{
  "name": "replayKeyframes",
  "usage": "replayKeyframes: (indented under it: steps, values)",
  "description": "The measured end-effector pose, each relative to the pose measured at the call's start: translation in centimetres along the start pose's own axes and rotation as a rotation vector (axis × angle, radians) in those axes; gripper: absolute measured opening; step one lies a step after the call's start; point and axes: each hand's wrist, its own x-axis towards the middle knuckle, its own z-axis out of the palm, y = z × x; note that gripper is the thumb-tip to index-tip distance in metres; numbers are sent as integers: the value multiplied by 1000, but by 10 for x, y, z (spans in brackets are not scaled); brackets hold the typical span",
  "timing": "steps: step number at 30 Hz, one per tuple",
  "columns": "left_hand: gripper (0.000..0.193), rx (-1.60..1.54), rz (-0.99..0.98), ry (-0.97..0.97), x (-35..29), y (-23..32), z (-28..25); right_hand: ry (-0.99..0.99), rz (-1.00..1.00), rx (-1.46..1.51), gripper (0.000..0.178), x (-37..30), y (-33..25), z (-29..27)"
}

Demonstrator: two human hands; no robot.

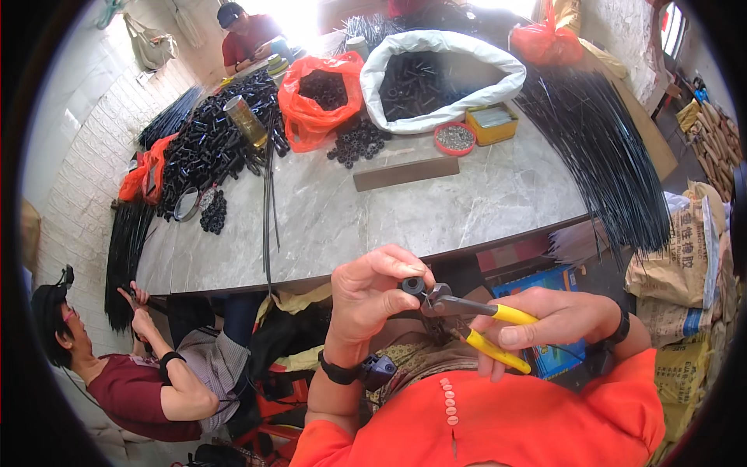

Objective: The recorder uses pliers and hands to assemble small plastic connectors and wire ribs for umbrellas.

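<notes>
OK, left hand (362, 300) pinches a short black tube (412, 286) between thumb and fingers, hole end facing up toward the camera. Right hand (556, 315) grips pliers (476, 307) with yellow handles, handles spread. Plier head is right at the tube's right side; too small and dark there to say whether it's biting or just touching. Tube and pliers are both in the air, just off the near edge of the table (327, 226), above the person's lap.

On the table: brown flat bar (406, 173) nearest the hands. Behind it, a red dish (454, 153) of small metal bits just beside a yellow tin (498, 135). Then a white sack (498, 84) and an orange-red bag (305, 134), both open with black pieces inside; loose black rings (358, 142) in front of the bag. Big heap of black tubes (206, 148) on the left, long black rods (599, 140) fanned on the right. One co-worker (128, 381) at lower left, another (253, 39) at the far end.
</notes>
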Motion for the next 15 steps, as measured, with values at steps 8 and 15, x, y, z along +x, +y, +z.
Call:
replayKeyframes:
  steps: [8, 15]
  values:
    - [29, -4, -9, -10, 3, -1, -5, 17, -19, -11, 45, 3, 1, -2]
    - [29, -37, -41, 19, 6, -5, -8, 40, -10, 11, 38, 14, 15, 0]
